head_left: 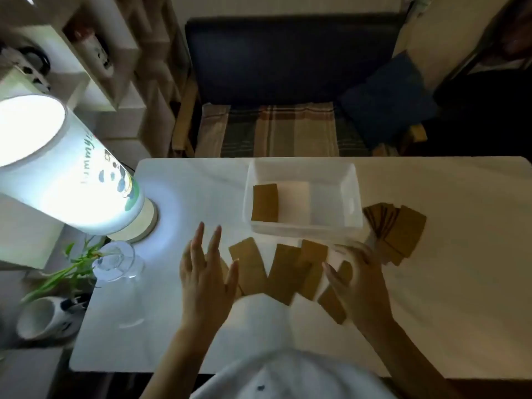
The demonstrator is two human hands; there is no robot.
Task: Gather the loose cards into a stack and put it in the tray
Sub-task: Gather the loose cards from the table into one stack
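Several brown loose cards lie spread face down on the white table in front of a clear plastic tray. One brown stack rests inside the tray at its left end. A fanned pile of cards sits right of the tray. My left hand hovers flat with fingers spread over the left end of the spread, partly covering a card. My right hand lies over the right end, fingers apart, touching the cards there; whether it grips any is unclear.
A lit white lamp stands at the table's left rear corner, with a glass vase and plant beside it. A white mug sits off the left edge. A dark sofa lies beyond the table.
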